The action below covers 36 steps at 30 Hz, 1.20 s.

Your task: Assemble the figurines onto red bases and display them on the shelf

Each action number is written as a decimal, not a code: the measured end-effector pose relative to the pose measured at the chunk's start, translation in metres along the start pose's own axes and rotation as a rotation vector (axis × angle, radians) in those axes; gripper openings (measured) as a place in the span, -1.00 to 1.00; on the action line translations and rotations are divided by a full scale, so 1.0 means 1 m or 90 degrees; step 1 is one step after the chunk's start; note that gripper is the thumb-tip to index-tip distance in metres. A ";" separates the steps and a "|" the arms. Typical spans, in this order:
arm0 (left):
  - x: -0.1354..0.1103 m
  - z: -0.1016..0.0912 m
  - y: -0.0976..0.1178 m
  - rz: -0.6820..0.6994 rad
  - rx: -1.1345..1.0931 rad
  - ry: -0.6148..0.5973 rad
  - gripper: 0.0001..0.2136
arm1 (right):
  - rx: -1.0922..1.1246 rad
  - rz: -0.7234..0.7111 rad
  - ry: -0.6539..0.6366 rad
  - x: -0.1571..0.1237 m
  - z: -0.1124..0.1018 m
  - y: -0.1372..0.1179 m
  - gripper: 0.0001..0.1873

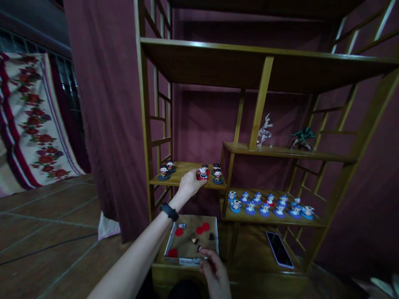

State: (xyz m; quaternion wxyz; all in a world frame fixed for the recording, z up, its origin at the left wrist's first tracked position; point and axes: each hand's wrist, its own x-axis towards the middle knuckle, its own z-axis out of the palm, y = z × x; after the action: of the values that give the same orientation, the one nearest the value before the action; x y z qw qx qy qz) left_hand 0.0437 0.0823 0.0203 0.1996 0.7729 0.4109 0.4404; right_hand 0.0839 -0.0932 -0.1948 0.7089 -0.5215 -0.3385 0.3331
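My left hand (190, 183), wearing a black wrist band, reaches to the small left shelf. Its fingers are closed on a small white-haired figurine (203, 172) with a red round base, at the shelf's front edge. Black-haired figurines stand close by, such as one (217, 176) to the right and one (163, 172) on the left. My right hand (215, 270) is over the near right corner of a shallow box (217, 232), fingers curled but apart. A small dark figurine piece (199, 248) is by its index fingertip; whether they touch, I cannot tell.
Red round bases (202, 228) and several small pieces lie in the box. Blue-based figurines (264, 209) stand in two rows on the right shelf. A phone (279, 249) lies below. Above are a clear figurine (264, 133) and a dark green one (302, 138).
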 end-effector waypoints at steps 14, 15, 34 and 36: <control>0.006 0.006 0.000 0.000 0.052 0.010 -0.29 | -0.004 0.030 0.005 -0.001 0.001 0.013 -0.69; 0.006 0.006 0.000 0.000 0.053 0.010 -0.28 | -0.005 0.032 0.005 -0.001 0.001 0.014 -0.69; 0.011 0.001 -0.001 -0.020 0.106 -0.044 -0.22 | -0.038 0.069 -0.087 -0.003 -0.008 0.037 -0.68; 0.014 0.002 -0.004 -0.016 0.093 -0.049 -0.22 | -0.016 0.063 -0.081 -0.006 -0.003 0.049 -0.67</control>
State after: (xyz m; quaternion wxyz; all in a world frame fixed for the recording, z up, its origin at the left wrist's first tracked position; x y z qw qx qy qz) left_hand 0.0469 0.0959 0.0236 0.1640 0.7965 0.4434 0.3770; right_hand 0.0774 -0.0879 -0.2434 0.6619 -0.5247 -0.3606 0.3956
